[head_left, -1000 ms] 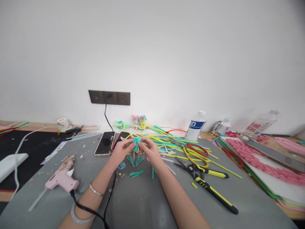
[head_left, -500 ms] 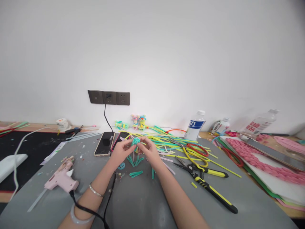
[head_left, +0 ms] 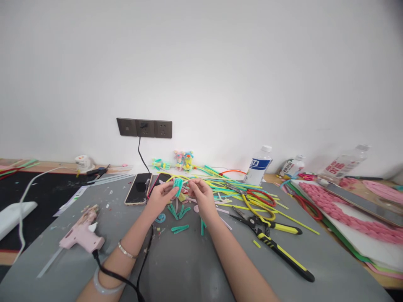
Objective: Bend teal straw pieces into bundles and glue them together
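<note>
A teal bundle (head_left: 178,188) of fuzzy strip sits just above the middle of the surface (head_left: 176,268), between the hands, its long axis running roughly up and down the frame. It lies nearer the left hand (head_left: 161,198), whose thumb and fingers close on it from the left; the right hand (head_left: 203,199) is just beside it on the right, fingertips drawn together, and I cannot tell whether they pinch a thin teal end. Folded teal pieces (head_left: 180,229) lie just below the hands. On the grey surface, a pink glue gun (head_left: 83,235) rests lower left, a phone (head_left: 137,191) left of centre, a heap of strips (head_left: 214,181) and yellow-and-black cutters (head_left: 285,258) to the right. Behind, a pale wall (head_left: 201,75) carries dark sockets (head_left: 144,128), and a bottle (head_left: 258,166) stands right of centre.
</note>
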A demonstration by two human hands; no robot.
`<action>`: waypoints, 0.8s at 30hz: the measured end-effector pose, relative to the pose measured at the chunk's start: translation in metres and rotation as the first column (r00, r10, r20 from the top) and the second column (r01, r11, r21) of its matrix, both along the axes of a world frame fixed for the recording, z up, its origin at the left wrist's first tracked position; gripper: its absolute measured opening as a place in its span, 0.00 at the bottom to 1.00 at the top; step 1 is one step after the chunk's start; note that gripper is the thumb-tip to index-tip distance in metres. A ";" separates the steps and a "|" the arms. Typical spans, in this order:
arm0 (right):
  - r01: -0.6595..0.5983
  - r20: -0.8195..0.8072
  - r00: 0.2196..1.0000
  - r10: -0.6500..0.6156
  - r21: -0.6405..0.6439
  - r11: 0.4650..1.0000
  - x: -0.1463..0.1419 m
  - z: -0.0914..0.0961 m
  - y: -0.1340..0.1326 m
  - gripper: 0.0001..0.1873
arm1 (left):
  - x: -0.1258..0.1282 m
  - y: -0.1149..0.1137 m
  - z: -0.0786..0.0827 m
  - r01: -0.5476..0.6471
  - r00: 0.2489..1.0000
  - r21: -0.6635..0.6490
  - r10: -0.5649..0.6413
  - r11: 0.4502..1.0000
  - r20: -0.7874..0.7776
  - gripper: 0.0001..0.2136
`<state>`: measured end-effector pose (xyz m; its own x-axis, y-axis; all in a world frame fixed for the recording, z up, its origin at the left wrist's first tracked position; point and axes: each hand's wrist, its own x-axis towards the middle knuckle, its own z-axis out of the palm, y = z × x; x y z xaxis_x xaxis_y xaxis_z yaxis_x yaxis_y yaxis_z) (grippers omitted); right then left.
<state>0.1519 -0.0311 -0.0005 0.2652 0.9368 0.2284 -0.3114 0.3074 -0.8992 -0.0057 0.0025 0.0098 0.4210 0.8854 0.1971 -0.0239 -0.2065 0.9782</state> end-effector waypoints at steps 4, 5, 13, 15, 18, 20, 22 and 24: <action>0.076 -0.046 0.996 -0.077 -0.015 0.997 0.004 -0.001 0.001 0.17 | 0.000 0.000 0.001 0.003 1.000 -0.011 -0.003 1.000 0.000 0.28; 0.081 -0.049 0.995 -0.082 -0.019 0.997 0.004 -0.001 0.001 0.17 | 0.000 0.000 0.001 0.003 1.000 -0.011 -0.003 1.000 0.000 0.28; 0.054 -0.125 0.991 -0.051 0.015 0.998 0.001 0.001 0.001 0.21 | 0.001 -0.001 0.001 0.000 0.999 -0.051 -0.002 0.999 -0.037 0.28; 0.031 -0.158 0.987 -0.029 0.011 0.999 0.001 0.001 0.001 0.24 | 0.001 -0.001 0.000 0.007 0.999 -0.062 -0.009 0.998 -0.032 0.28; 0.010 -0.108 0.994 -0.011 -0.006 1.000 0.002 -0.001 0.002 0.29 | 0.002 0.000 -0.003 0.016 1.000 -0.072 -0.018 0.997 -0.024 0.27; 0.000 -0.048 0.999 -0.001 -0.020 1.000 0.001 -0.003 0.002 0.29 | 0.002 0.001 -0.005 0.022 0.999 -0.064 -0.024 0.998 -0.027 0.27; -0.010 -0.014 1.000 0.009 -0.033 0.999 0.000 -0.005 0.003 0.25 | 0.001 0.003 -0.007 0.032 0.999 -0.050 -0.034 0.998 -0.027 0.26; -0.035 0.002 0.999 0.035 -0.045 0.998 -0.002 -0.005 0.003 0.22 | 0.001 0.004 -0.009 0.046 0.999 -0.036 -0.047 0.998 -0.024 0.25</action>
<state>0.1503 -0.0284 -0.0057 0.2314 0.9548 0.1864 -0.3191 0.2555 -0.9126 -0.0047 0.0063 0.0010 0.4663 0.8709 0.1549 -0.0087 -0.1706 0.9853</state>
